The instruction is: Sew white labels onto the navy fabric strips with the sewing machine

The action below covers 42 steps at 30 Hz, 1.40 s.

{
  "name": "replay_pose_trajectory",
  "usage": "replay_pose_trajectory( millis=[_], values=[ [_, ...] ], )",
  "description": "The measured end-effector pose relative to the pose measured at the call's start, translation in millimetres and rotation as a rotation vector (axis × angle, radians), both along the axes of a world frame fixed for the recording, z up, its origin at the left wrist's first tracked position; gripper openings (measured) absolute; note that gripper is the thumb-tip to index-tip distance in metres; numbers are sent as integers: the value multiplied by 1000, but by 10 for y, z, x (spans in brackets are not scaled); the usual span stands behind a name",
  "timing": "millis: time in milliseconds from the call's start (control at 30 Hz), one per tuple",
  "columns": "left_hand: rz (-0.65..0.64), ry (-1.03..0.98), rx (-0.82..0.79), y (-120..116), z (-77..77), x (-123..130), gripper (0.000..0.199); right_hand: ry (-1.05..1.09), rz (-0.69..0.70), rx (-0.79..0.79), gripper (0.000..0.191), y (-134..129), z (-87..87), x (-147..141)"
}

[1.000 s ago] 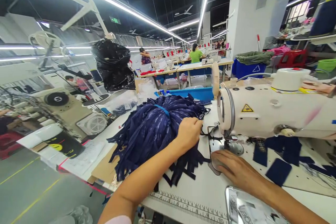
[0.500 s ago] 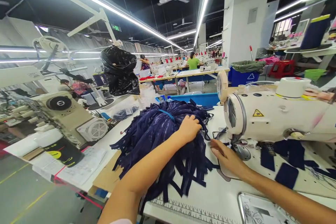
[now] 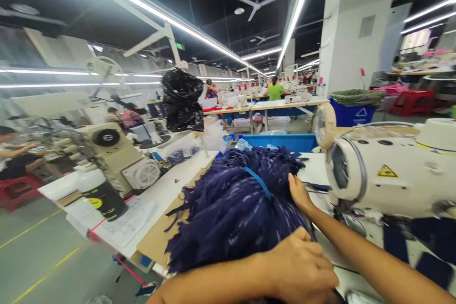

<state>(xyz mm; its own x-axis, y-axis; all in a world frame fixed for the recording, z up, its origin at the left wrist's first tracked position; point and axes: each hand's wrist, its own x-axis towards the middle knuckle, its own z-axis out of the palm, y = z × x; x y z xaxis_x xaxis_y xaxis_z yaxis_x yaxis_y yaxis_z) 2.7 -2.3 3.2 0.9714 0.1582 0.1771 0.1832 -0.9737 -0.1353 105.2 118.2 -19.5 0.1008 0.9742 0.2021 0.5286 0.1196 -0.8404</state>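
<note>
A big bundle of navy fabric strips (image 3: 228, 218), tied round the middle with a blue band (image 3: 258, 181), lies on the sewing table in front of me. My left hand (image 3: 302, 266) is closed on the strips at the bundle's near right end, its fingers curled under and partly hidden. Farther back, my right hand (image 3: 301, 193) grips the bundle's right side, fingers together and some of them out of sight. To the right stands a white sewing machine (image 3: 388, 171), with flat navy fabric pieces (image 3: 395, 242) below its arm.
Brown cardboard (image 3: 156, 242) lies under the bundle's left side. A black-and-white bottle (image 3: 103, 197) and papers (image 3: 137, 221) stand left, near another machine (image 3: 107, 152). Behind are a blue bin (image 3: 281, 140) and a hanging black plastic bag (image 3: 182, 99). Other people work farther off.
The bundle has turned and its loose ends have been gathered nearer me. My left hand has come down toward me on the strips. My right hand has moved onto the bundle's side. The view has shifted.
</note>
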Motion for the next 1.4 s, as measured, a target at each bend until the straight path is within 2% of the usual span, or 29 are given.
replay_pose_trajectory(
  millis=[100,233,267,333,367,433,533,633,767,867,967,1100,1167,1233,1300,1400],
  values=[
    [50,18,85,214,-11,47,11,-19,33,-58,45,-207,66,88],
    [105,-68,84,305,59,-5,13,-28,109,-94,37,-824,173,399],
    [110,-107,54,269,79,-28,17,-34,169,-94,38,-1027,213,498],
    [106,-119,-27,133,103,-68,25,-126,395,-47,44,-1438,291,709],
    [105,-121,-42,47,102,-79,28,-163,443,-17,45,-1626,320,819],
    [104,-114,-4,-114,73,-82,35,-225,447,14,42,-1929,339,1042],
    [78,-169,118,-247,36,-59,41,-250,360,88,33,-2180,273,1367],
    [74,-246,155,-258,136,-41,33,-221,236,154,22,-2294,184,1671],
    [156,-202,82,-209,476,74,23,-210,23,170,18,-2405,150,2004],
    [238,-191,45,-127,622,339,16,-248,24,141,19,-2444,159,2124],
    [321,-150,-144,-2,510,694,17,-296,115,96,17,-2436,154,2117],
    [417,-246,-517,206,111,1027,15,-430,215,119,16,-2350,119,2026],
    [434,-327,-717,308,-72,1053,16,-519,287,164,17,-2274,109,1975],
    [455,-408,-847,387,-186,991,17,-601,367,215,17,-2190,111,1924],
    [473,-471,-920,429,-223,884,20,-673,440,249,17,-2111,120,1876],
    [469,-518,-999,428,-184,745,27,-787,509,245,15,-2027,125,1820]
  ],
)
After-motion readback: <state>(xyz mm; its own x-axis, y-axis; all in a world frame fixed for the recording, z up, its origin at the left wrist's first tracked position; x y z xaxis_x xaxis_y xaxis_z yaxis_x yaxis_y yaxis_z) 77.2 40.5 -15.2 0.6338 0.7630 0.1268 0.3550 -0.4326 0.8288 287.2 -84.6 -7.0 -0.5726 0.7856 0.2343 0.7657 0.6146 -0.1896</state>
